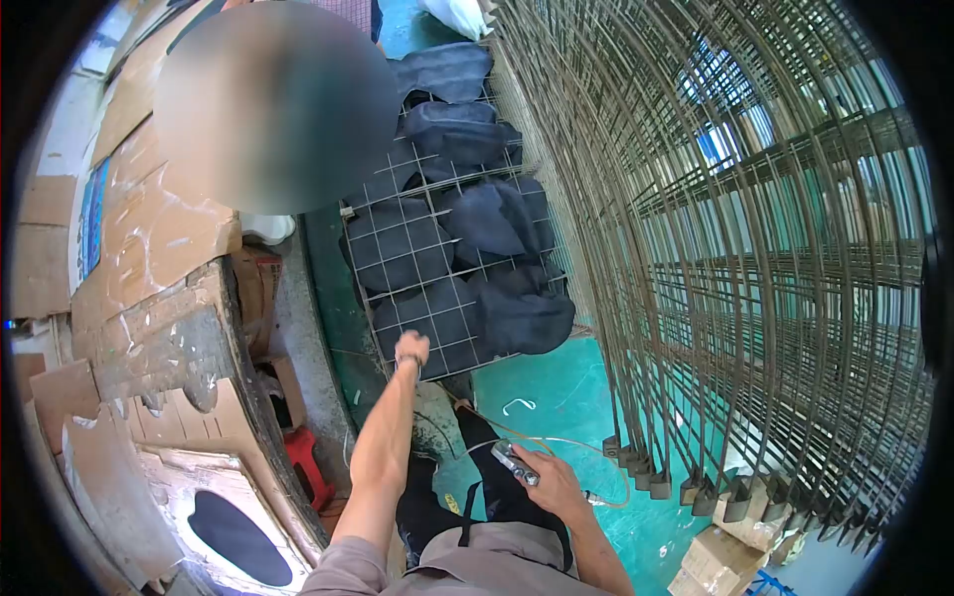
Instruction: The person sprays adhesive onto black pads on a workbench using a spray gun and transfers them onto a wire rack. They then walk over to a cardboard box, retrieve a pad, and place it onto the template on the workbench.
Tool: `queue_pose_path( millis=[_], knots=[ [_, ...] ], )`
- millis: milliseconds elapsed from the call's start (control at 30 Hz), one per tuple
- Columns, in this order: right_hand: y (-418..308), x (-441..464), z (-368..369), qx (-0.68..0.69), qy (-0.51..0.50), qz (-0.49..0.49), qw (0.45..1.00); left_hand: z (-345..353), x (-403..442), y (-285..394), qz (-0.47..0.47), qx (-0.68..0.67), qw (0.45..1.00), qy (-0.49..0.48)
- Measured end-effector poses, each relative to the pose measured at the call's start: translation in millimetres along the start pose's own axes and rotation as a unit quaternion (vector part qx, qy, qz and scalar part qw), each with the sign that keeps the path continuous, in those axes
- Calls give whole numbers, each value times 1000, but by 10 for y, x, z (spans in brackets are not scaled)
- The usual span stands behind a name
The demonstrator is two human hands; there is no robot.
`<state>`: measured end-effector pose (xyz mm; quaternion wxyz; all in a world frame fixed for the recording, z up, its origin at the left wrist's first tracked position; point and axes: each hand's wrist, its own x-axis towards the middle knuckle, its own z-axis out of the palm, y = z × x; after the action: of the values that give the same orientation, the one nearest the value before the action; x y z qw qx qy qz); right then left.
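"Wire rack (pixel 348 212), is it lying flat?"

"It's stretching away low over a green floor (pixel 581 382), and dark sheet-like pieces (pixel 497 219) are spreading across it, from the near edge toward the far end."

"Are they all covering the wires?"

"Along the right edge they are. Nearer the left edge, wires are showing across the pieces."

"And how are the hands sitting?"

"Well apart. The left hand (pixel 412 347) is reaching down by the rack's near-left corner with its fingers curling in. Whether they're gripping a wire, I can't tell."

"What about the other one?"

"The right hand (pixel 555 484) is clasping a metal tool (pixel 518 464), short of the near edge. A pale hose (pixel 556 440) is looping around close by; where it's ending, I can't make out."

"Anything standing around?"

"Past the right edge, tall wire frames (pixel 696 199) are rising in a dense row, and cardboard boxes (pixel 715 561) are resting by their lower ends. Past the left edge, a cardboard-covered bench (pixel 164 268) is running alongside, a red stool (pixel 308 467) is showing beside it, and a dark oval piece (pixel 240 536) is lying at the bench's near end."
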<state>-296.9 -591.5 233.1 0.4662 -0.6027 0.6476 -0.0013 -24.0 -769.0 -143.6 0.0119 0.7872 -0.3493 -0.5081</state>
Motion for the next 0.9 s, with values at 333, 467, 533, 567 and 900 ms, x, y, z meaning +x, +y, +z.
queue_pose_path(
  millis=[333, 467, 533, 567, 900],
  knots=[
    [-1452, -482, -334, 78, -65, -232, 967, 112, -2685, -3173, -200, -197, 941, -186],
    [-2338, -836, -320, 80, -134, -382, 911, -257, -3217, -3808, 345, 249, 903, 59],
    [-2768, -1059, -196, 77, -168, -434, 882, -640, -3776, -3355, -147, -497, 851, 89],
    [-2968, -1178, -116, 66, -184, -463, 865, -592, -3764, -3598, -81, -589, 795, 119],
    [-3991, -2088, 750, -96, -289, -565, 767, 332, -4822, -4576, -232, -675, 645, 272]
  ],
)
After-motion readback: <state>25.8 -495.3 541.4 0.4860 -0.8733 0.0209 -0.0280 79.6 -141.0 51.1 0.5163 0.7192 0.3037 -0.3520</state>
